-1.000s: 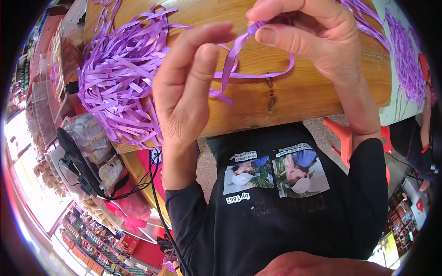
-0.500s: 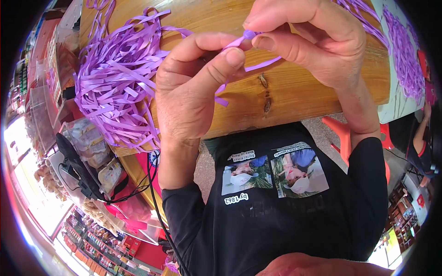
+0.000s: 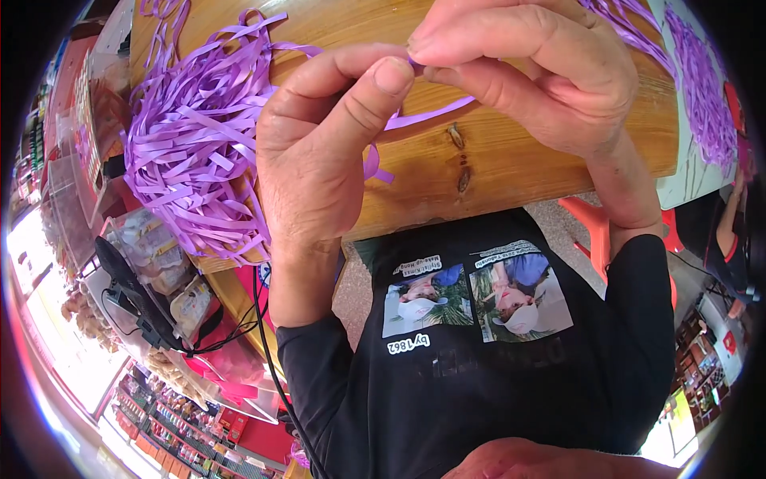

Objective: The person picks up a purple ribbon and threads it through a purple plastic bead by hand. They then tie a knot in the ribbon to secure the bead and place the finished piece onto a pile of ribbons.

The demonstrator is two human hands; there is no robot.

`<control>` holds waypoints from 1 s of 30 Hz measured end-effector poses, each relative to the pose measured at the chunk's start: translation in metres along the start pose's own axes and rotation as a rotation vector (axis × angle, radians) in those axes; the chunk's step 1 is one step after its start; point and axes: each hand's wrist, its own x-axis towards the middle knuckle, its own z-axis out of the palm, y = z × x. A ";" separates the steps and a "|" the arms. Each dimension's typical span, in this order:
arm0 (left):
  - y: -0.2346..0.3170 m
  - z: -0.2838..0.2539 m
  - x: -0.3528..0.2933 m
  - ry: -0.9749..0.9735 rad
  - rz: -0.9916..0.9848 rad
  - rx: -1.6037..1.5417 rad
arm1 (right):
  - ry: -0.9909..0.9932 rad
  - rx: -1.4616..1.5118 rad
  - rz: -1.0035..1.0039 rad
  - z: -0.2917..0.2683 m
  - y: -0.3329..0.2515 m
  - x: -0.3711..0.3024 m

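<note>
A narrow purple ribbon (image 3: 435, 114) is pinched between my two hands above the wooden table. My left hand (image 3: 323, 144) is closed, thumb against forefinger, at the ribbon's small bunched part. Opposite it, the thumb and fingers of my right hand (image 3: 550, 80) grip the same part, and the fingertips of both hands nearly meet. Most of that bunched part is hidden by the fingers. One strand runs beneath my right hand, and a loose end hangs beside my left palm. Left of my left hand lies a big tangled heap of purple ribbons (image 3: 199, 144).
The wooden table (image 3: 511, 176) spans the front. At right, more purple ribbons (image 3: 698, 88) lie on a pale surface. Clear boxes (image 3: 152, 247) and a black device with cables (image 3: 132, 291) stand at left. An orange stool (image 3: 590, 227) is below; a person's arm (image 3: 728, 227) shows far right.
Both hands have shifted slightly left, and their fingertips have drawn closer together. The purple bunched part, plainly visible before, is now mostly covered.
</note>
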 end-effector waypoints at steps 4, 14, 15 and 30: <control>-0.003 0.002 0.002 0.033 0.026 -0.003 | -0.067 -0.061 0.108 0.001 -0.003 0.001; -0.013 -0.001 0.003 0.049 0.119 -0.153 | 0.056 0.118 0.243 0.001 0.009 -0.016; -0.013 0.002 0.003 0.060 0.119 -0.127 | 0.035 0.072 0.210 0.000 0.011 -0.018; -0.018 -0.005 0.007 0.021 0.383 0.262 | -0.033 0.075 0.315 -0.001 -0.006 0.000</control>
